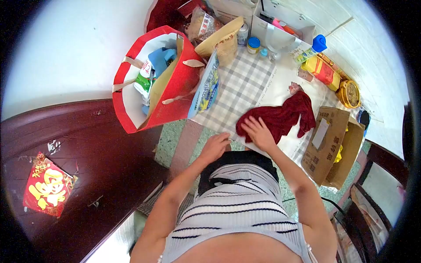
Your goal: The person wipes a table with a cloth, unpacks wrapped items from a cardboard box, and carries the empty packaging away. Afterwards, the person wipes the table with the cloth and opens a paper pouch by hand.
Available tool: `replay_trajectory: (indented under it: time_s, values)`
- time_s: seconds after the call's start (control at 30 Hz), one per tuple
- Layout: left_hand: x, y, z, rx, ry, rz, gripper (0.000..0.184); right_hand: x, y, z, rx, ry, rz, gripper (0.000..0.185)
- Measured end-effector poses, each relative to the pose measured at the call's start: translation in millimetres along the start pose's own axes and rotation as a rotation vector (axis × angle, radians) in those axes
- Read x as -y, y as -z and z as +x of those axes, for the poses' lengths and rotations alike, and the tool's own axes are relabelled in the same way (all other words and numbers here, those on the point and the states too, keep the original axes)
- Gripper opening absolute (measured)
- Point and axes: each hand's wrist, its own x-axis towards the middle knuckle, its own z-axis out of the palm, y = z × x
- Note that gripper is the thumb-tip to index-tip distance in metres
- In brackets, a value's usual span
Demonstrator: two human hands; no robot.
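Observation:
A dark red cloth [287, 117] lies crumpled on the checked tablecloth [245, 72] near the table's front edge. My right hand [258, 131] rests flat on its left part, fingers spread. Just to the left, my left hand [215, 147] is at the tablecloth's front edge with its fingers curled together. Whatever those fingers may hold is hidden. A blue printed pouch [208, 87] stands beyond my left hand, against a large red gift bag [175, 94] with packets inside.
An open cardboard box [322, 140] stands to the right of the cloth. Along the back are a white organizer box [280, 33], a blue-lidded jar [253, 44], a blue-capped spray can [313, 48] and a round yellow container [348, 94]. A dark wooden surface [101, 153] spans the left.

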Motion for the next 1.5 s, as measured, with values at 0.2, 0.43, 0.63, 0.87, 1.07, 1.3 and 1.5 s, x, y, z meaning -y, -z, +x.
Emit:
replay_trajectory:
  time_s: [0.2, 0.43, 0.63, 0.87, 1.07, 1.3, 1.5]
  values:
    - [7.4, 5.8, 15.9, -0.044, -0.050, -0.013, 0.022, 28.7, -42.6, 78.8, -0.334, -0.346, 0.007, 0.048]
    - [19.8, 22.6, 40.7, 0.013, 0.133, -0.009, 0.023, 1.7, -4.9, -40.0, 0.121, 0.025, -0.125, 0.052]
    - [13.7, 56.7, 63.8, -0.187, 0.318, -0.171, 0.030, -58.0, 3.9, -68.4, -0.336, -0.675, -0.288, 0.040]
    - [-67.2, 139.5, 141.1, -0.412, -0.232, -0.019, 0.032, 7.8, -16.1, -47.8, -0.418, -0.562, -0.066, 0.048]
    - [-67.2, 251.0, 238.8, -0.720, 0.140, 0.411, 0.043, 2.4, -12.2, -56.2, -0.411, -0.528, -0.013, 0.050]
    - [-46.8, 283.2, 284.4, -0.138, 0.265, 0.543, 0.032, 0.1, -12.8, -56.8, -0.407, -0.557, 0.034, 0.050]
    - [-62.6, 291.0, 279.7, 0.086, -0.186, 0.769, 0.015, -0.2, -9.4, -60.0, -0.428, -0.532, 0.079, 0.052]
